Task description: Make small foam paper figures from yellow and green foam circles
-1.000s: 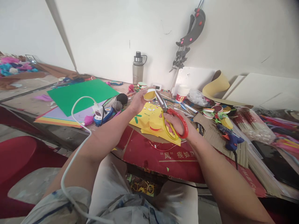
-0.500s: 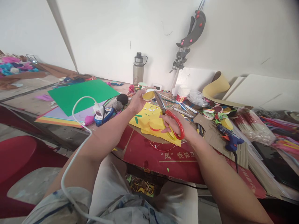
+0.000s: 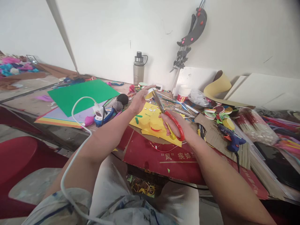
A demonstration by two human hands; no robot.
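Observation:
My left hand (image 3: 138,101) grips a small round cup piece (image 3: 149,94), white round the side with a yellow face. Its fingers are closed on the far and left side. My right hand (image 3: 173,122) is wrapped round the handles of a pair of scissors (image 3: 174,125), one loop red and the other yellow. The blades point up and left, their tips at the right edge of the cup piece. Below the hands lie yellow paper sheets (image 3: 154,120) with small white and green scraps on them.
Around are a green sheet (image 3: 84,95), a blue tape measure (image 3: 104,116), a grey bottle (image 3: 138,70), stacked paper cups (image 3: 183,93), a blue glue gun (image 3: 234,140) on cardboard, and a black phone (image 3: 276,162). A white cable (image 3: 70,162) crosses my left arm.
The scissors' blades have closed and their tips have moved left onto the cup piece's edge. My left hand has tilted the cup piece slightly.

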